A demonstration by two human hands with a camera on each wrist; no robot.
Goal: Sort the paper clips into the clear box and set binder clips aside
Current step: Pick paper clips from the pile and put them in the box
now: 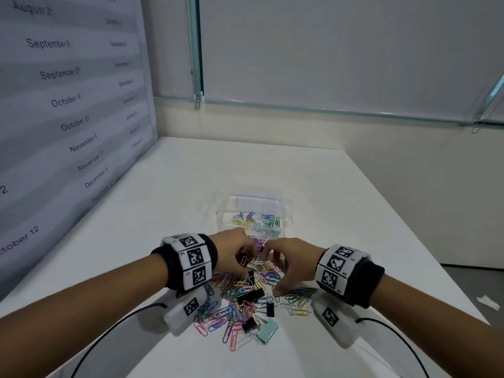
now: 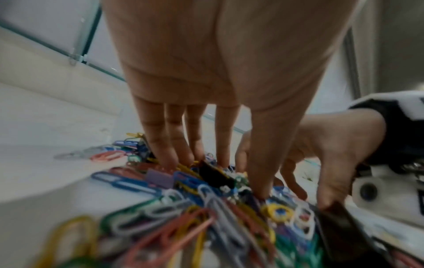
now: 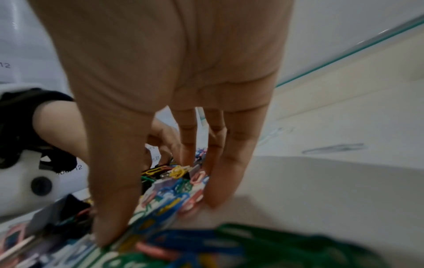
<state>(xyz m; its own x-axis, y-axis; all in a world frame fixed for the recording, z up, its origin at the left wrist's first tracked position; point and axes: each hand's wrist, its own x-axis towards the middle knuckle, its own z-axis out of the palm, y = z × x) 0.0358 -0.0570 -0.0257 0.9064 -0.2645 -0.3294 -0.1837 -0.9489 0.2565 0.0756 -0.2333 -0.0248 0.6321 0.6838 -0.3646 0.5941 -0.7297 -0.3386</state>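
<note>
A heap of coloured paper clips [image 1: 245, 290] mixed with black binder clips [image 1: 251, 294] and a mint binder clip [image 1: 267, 330] lies on the white table. Just behind it stands the clear box [image 1: 283, 214] with several paper clips inside. My left hand [image 1: 240, 257] reaches down into the far part of the heap, its straight fingertips [image 2: 169, 161] pressing among the clips, with a black binder clip [image 2: 215, 174] between fingers and thumb. My right hand [image 1: 283, 266] arches over the heap, its thumb [image 3: 110, 226] and fingers [image 3: 220, 190] closing round a clump of paper clips [image 3: 169, 192].
A wall poster with dates [image 1: 68, 105] borders the table on the left. The table's right edge [image 1: 409, 227] drops off to the floor. Scraps of white paper [image 1: 488, 301] lie at the far right. Cables [image 1: 109, 331] run from both wrist cameras.
</note>
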